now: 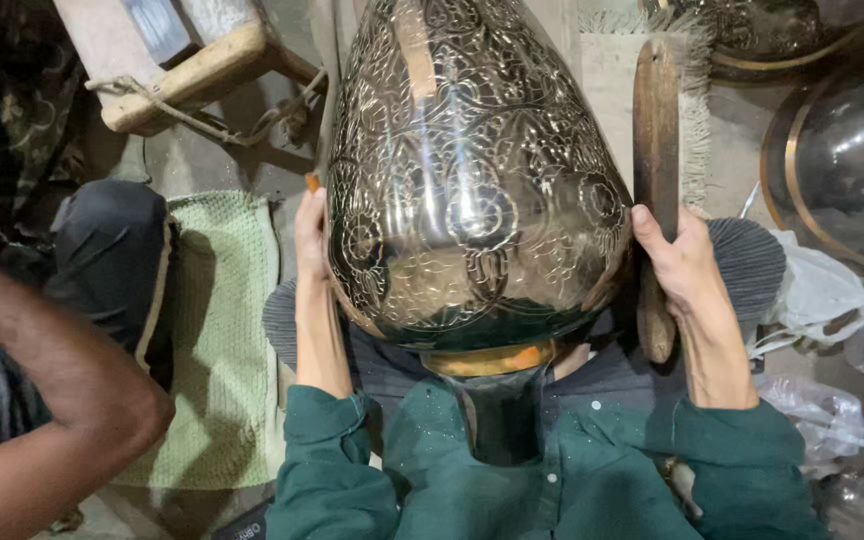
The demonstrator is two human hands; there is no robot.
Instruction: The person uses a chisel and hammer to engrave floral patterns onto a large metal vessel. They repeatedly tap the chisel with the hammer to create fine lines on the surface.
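Observation:
A large shiny metal vessel, pear-shaped and covered in engraved floral patterns, lies in my lap with its brass-ringed neck toward me. My left hand rests against the vessel's left side, with a small orange-tipped tool at its fingers. My right hand grips a long dark wooden mallet held upright beside the vessel's right side. Both arms wear dark green sleeves.
Another person's bare arm reaches in at the lower left. A green woven mat lies on the floor on the left, near a wooden stool. More round metal vessels and plastic bags sit on the right.

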